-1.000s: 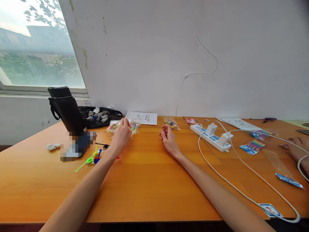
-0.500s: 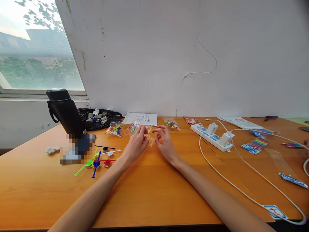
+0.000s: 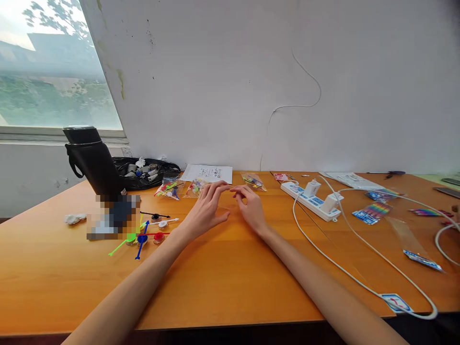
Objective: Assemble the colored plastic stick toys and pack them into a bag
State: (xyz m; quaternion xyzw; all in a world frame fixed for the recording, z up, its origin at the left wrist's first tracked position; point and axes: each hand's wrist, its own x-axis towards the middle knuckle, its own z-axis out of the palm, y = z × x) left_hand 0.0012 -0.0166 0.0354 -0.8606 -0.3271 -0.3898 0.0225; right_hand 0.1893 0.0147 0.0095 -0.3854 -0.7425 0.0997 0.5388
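Observation:
My left hand is over the middle of the table, fingers stretched to the right and thumb apart, with nothing visible in it. Facing it, my right hand has loosely bent fingers, their tips close to those of my left hand; I see nothing held there. Behind my left hand lies a small clear bag of colored pieces. To its left is another clear bag of colored pieces. Left of my left forearm stand several arrow-shaped spinners on round bases, among them a blue spinner and a red spinner.
A black flask stands at left before a black plastic bag of odds and ends. A third small bag lies behind my right hand. At right are a white power strip, looping white cables and rainbow-colored packets.
My left hand has uncurled from a pinch to stretched fingers. The clear plastic seen between my hands earlier no longer shows. The whole view has shifted slightly.

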